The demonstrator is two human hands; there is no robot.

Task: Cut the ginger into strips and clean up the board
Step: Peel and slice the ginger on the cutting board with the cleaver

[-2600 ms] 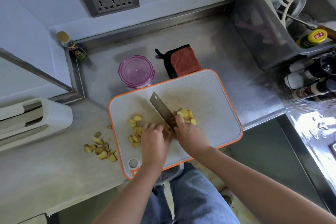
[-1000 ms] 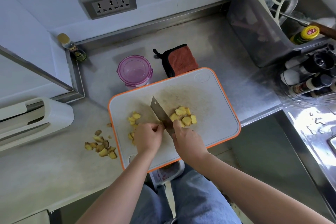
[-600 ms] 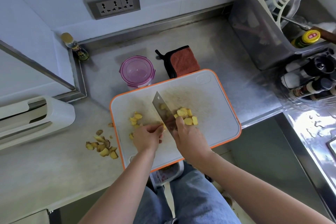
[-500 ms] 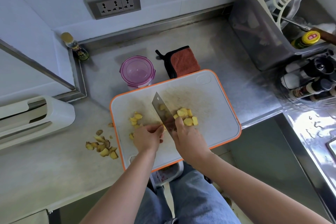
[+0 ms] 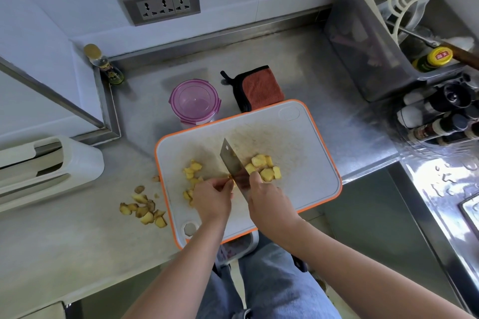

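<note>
L grip (image 5: 211,199) pinching ginger (image 5: 230,177), R grip (image 5: 269,202) curled round knife (image 5: 233,163), forearms angled inward

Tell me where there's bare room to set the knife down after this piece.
Free: the cutting board right of the cut ginger, up to its rim; the steel counter between the cloth and the grey bin; the pale counter nearer than the peel scraps. Crowded: mid-board, where the left hand holds a ginger piece beside the knife in the right hand.
</note>
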